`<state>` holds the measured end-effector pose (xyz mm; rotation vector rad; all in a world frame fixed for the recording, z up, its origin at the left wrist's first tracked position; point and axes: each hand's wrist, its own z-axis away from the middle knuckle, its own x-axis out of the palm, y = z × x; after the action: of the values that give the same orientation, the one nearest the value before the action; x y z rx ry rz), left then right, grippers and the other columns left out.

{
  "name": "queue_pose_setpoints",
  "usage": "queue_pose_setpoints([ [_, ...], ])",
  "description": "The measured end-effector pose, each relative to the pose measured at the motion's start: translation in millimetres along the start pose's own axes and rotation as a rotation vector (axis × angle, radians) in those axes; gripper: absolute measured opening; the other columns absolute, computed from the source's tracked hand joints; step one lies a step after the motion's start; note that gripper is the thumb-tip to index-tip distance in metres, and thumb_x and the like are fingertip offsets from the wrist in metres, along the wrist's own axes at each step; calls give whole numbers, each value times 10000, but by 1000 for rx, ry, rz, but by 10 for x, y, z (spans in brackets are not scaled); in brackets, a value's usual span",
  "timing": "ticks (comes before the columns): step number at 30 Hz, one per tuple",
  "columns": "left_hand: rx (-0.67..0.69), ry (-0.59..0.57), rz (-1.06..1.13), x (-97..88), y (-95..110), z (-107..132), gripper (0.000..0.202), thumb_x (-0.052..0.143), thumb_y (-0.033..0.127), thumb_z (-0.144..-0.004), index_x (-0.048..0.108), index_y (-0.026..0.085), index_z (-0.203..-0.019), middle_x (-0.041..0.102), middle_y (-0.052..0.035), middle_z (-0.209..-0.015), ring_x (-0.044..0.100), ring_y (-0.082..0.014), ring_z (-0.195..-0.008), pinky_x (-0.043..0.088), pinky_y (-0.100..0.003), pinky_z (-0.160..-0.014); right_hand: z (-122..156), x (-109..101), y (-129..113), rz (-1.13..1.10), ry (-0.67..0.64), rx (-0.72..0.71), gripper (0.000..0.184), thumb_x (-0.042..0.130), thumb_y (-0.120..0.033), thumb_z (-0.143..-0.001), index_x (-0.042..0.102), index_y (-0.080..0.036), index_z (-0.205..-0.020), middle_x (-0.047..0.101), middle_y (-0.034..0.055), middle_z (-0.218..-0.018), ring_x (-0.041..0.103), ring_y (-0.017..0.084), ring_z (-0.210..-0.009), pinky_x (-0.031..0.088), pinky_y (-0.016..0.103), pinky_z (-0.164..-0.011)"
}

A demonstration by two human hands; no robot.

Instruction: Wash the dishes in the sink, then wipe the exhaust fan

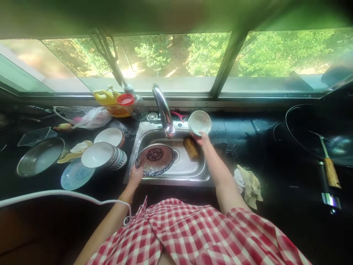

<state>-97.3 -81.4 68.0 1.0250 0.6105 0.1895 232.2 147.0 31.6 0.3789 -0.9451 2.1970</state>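
Nearest, the left hand (137, 173) has a firm grip on the edge of a patterned plate (155, 158), dark-rimmed with a dark medallion, over the left half of the stainless-steel sink (170, 182). At the sink's far right corner, the right hand (202, 139) grasps a white bowl (200, 122) by its near rim, its pale inside turned up; no food shows in it.

The dishwork looks partway along: these two pieces are in hand, while others stand on the counter (230, 134) to the left. Whether those are washed or waiting cannot be told.

On the near right lies a crumpled beige cloth (250, 186). On the near left, a translucent blue plate (74, 178) sits beside a stack of bowls (97, 155), whose top bowl shows a white inside. In the sink, a brown cylinder (191, 148), perhaps a scrubber, lies right of the drain, partly below the white bowl.

Farther left are a shallow metal basin (41, 158), its contents unclear, and a stack of plates (107, 137). The chrome faucet (162, 105) arches over the sink; no stream is discernible. Along the far left, by the window, stand a yellow jug (117, 109), too opaque to judge its fill, and a clear red-lidded jar (138, 108) whose contents are indistinct.
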Motion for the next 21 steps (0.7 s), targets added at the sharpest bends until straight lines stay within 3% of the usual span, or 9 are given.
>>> queue_pose_setpoints([
  [2,-53,81,134,-1,-3,8,468,777,483,-736,684,123,-1021,670,-55,-787,602,-153,-557,556,-289,-476,254,-79,256,-76,-143,136,372,448,-142,-865,548,-92,-1220,708,102,-888,689,165,-753,586,233,-573],
  [6,-79,166,325,-32,24,-12,409,752,443,-750,667,124,-990,669,-47,-777,675,-206,-769,610,-370,-718,778,-116,968,-245,-380,321,343,423,-229,-918,582,-99,-1193,711,118,-1024,658,104,-719,535,165,-568],
  [11,-79,225,393,-172,87,-132,318,703,363,-752,639,126,-954,652,-42,-847,661,-201,-848,562,-419,-870,1184,-34,1718,-472,-483,443,311,415,-273,-967,577,-117,-1183,696,89,-1033,598,47,-612,457,105,-497],
  [14,14,281,331,-254,88,-219,233,661,321,-760,618,132,-889,639,-42,-856,647,-196,-888,528,-409,-937,1323,-14,1877,-542,-485,448,326,416,-280,-965,563,-115,-1205,694,88,-1035,601,44,-610,447,98,-488],
  [16,71,240,301,-288,74,-246,207,658,309,-754,605,142,-863,632,-32,-836,638,-188,-892,521,-391,-948,1416,-27,1867,-514,-475,397,341,433,-279,-945,557,-118,-1220,696,99,-1060,627,63,-642,466,116,-497],
  [19,-11,37,328,-285,63,-206,184,676,274,-724,578,154,-823,608,-3,-772,626,-162,-786,553,-368,-856,1615,-146,1761,-374,-388,244,334,486,-230,-889,569,-106,-1187,706,128,-1056,688,136,-750,538,184,-547],
  [21,-127,-129,351,-238,79,-121,175,672,231,-694,571,155,-815,605,8,-749,616,-146,-705,567,-345,-760,1823,-335,1686,-286,-235,116,318,532,-183,-839,581,-99,-1142,718,133,-991,707,194,-800,583,250,-582],
])
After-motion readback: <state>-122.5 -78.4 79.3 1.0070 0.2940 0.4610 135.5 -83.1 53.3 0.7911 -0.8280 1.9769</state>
